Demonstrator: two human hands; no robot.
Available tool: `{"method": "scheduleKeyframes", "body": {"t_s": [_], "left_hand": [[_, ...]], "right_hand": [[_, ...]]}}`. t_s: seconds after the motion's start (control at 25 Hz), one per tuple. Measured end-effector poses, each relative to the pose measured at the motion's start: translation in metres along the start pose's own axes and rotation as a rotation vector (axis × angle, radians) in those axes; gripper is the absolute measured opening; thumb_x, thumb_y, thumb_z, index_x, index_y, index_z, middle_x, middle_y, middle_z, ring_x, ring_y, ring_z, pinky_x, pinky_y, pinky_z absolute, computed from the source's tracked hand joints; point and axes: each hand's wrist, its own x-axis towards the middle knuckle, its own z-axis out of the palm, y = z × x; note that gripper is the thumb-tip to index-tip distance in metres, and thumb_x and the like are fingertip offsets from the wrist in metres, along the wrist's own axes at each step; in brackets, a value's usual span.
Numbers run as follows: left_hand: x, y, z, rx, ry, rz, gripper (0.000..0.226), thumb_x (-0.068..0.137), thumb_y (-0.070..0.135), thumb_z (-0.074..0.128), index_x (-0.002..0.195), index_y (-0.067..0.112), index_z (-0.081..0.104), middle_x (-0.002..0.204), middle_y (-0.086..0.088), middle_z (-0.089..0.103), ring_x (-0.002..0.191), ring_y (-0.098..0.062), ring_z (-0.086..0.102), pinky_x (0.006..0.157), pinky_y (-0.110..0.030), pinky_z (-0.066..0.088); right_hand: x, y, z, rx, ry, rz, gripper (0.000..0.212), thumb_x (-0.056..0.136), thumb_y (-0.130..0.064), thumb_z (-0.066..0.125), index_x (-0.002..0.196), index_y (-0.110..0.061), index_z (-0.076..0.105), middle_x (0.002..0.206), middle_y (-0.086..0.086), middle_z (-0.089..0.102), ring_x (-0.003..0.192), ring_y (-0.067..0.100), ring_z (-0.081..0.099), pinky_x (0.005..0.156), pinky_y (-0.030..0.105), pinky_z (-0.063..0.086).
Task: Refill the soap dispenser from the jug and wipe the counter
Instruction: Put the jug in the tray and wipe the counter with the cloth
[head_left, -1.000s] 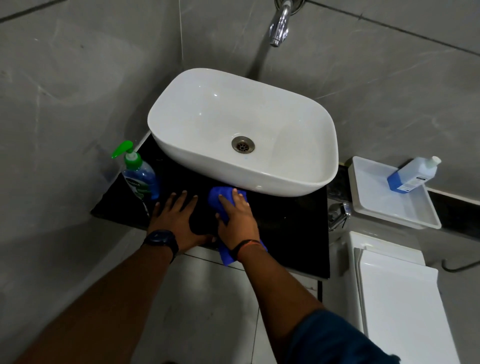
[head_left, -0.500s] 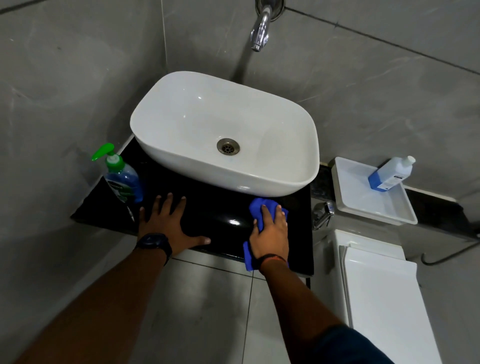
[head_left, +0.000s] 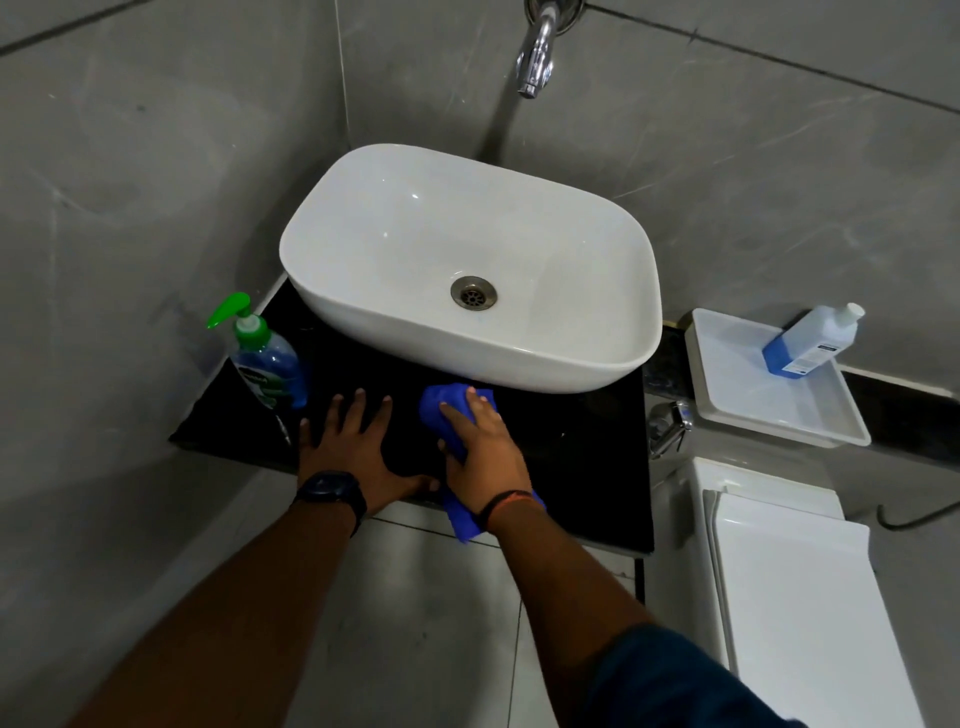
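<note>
I see a white basin (head_left: 467, 260) under a chrome tap (head_left: 537, 57). To the right, a white tray (head_left: 769, 410) sits near a toilet cistern (head_left: 800, 597).

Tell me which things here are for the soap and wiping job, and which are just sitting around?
For the job:
soap dispenser
blue cloth under the right hand
black counter, left hand flat on it
blue jug

Just there:
white basin
tap
white tray
toilet tank
</note>
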Motion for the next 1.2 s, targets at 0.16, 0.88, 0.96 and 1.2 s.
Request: {"method": "scheduleKeyframes", "body": {"t_s": [0.16, 0.88, 0.96, 1.2], "left_hand": [[0.001, 0.001, -0.001, 0.021, 0.009, 0.008, 0.127, 0.036, 0.097, 0.038, 0.143, 0.037, 0.008, 0.157, -0.001, 0.003, 0.142, -0.027, -0.002, 0.111, -0.059, 0.005], [-0.002, 0.002, -0.003, 0.030, -0.002, 0.027, 0.128, 0.034, 0.095, 0.039, 0.143, 0.036, 0.010, 0.157, 0.001, 0.004, 0.142, -0.028, -0.002, 0.111, -0.059, 0.003], [-0.002, 0.000, -0.003, 0.025, -0.006, 0.032, 0.128, 0.034, 0.097, 0.038, 0.143, 0.037, 0.009, 0.157, 0.002, 0.002, 0.142, -0.027, -0.004, 0.111, -0.059, 0.002], [-0.003, 0.000, -0.002, 0.018, -0.024, 0.031, 0.126, 0.037, 0.095, 0.042, 0.143, 0.037, 0.006, 0.157, 0.004, -0.001, 0.142, -0.025, -0.006, 0.112, -0.058, 0.000]], "right_hand": [[-0.017, 0.039, -0.024, -0.025, 0.061, 0.010, 0.049, 0.089, -0.018, 0.060, 0.136, -0.018, 0.050, 0.152, 0.016, 0.029, 0.140, 0.030, 0.027, 0.116, 0.035, 0.021], [-0.018, 0.028, -0.012, -0.037, -0.003, -0.130, 0.051, 0.086, -0.016, 0.062, 0.136, -0.018, 0.050, 0.152, 0.017, 0.029, 0.140, 0.032, 0.027, 0.116, 0.039, 0.021], [-0.025, 0.048, -0.021, -0.069, 0.130, 0.015, 0.049, 0.087, -0.016, 0.061, 0.135, -0.017, 0.051, 0.151, 0.018, 0.031, 0.138, 0.034, 0.030, 0.115, 0.039, 0.022], [-0.008, 0.021, -0.002, -0.091, 0.296, 0.332, 0.051, 0.089, -0.020, 0.057, 0.138, -0.015, 0.046, 0.153, 0.020, 0.025, 0.140, 0.036, 0.022, 0.116, 0.040, 0.016]]}}
